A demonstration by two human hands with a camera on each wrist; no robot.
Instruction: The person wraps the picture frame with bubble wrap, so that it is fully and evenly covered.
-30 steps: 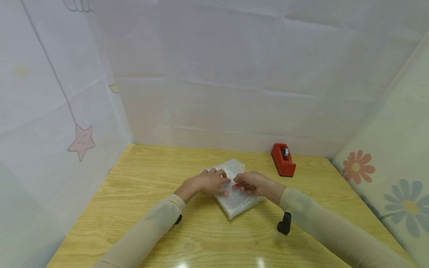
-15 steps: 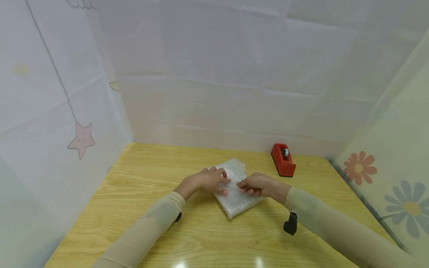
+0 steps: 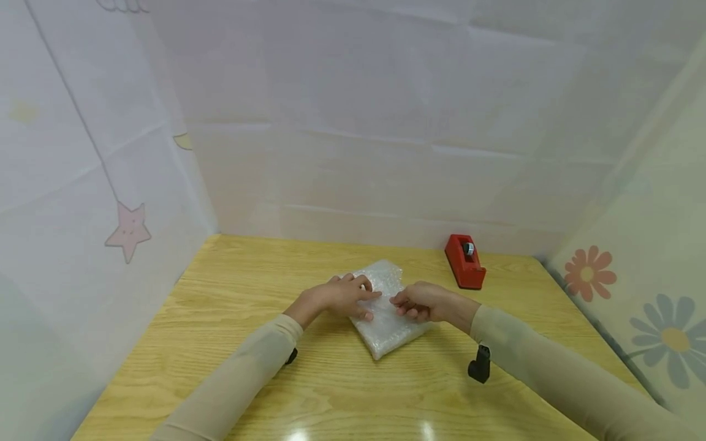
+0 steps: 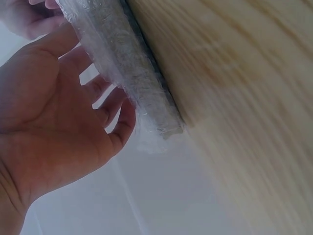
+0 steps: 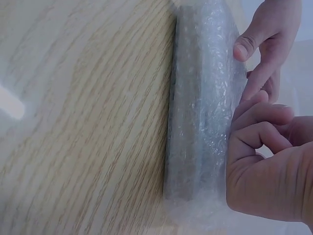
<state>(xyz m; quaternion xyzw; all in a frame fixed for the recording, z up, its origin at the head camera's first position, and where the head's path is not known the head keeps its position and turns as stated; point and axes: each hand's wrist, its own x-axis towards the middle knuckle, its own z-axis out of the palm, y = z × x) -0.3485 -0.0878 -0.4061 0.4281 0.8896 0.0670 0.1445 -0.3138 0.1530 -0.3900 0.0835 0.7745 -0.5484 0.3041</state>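
Note:
A flat package in clear bubble wrap (image 3: 388, 334) lies on the wooden table in the head view, one corner toward me. My left hand (image 3: 346, 298) rests over its left side with fingers spread; the left wrist view has these fingers along the wrap's edge (image 4: 117, 63). From the right, my right hand (image 3: 425, 303) reaches over the top, fingers curled, thumb and index finger pinching at the wrap's upper surface. In the right wrist view the right hand (image 5: 266, 166) is bent close beside the package (image 5: 195, 107), which has a dark lower edge, and its fingertips are partly hidden.
A red tape dispenser (image 3: 465, 261) with a small roll stands at the back right of the table (image 3: 248, 380). Printed cloth walls (image 3: 353, 135) rise behind and at both sides. A black wrist camera (image 3: 479, 364) hangs under the right sleeve.
My right hand has moved slightly right, away from the left fingers, and its thumb and index finger have come together. My left hand and the package stay almost where they were.

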